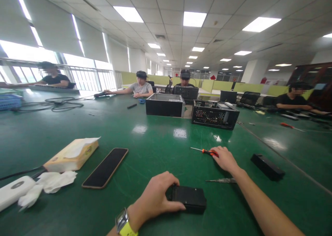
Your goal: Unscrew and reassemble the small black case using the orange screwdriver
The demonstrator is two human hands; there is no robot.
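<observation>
My left hand (162, 194), with a yellow-strapped watch at the wrist, grips the left end of a small black box-shaped device (190, 198) on the green table. Thumb and fingers lie on opposite sides of it. Farther out, my right hand (225, 159) has its fingers closed on the handle of a screwdriver (206, 151), orange and black, its shaft pointing left. Tweezers (220, 180) lie below the right hand, partly behind the forearm. A second black box-shaped device (268, 166) rests to the right of that forearm.
Left of my hands lie a phone (106, 168), a tissue pack (72, 154), crumpled tissues (55, 182) and a white device (15, 191). Two computer cases (164, 105) (215, 115) stand farther back. Another screwdriver (290, 126) lies at right. Several people sit around the table.
</observation>
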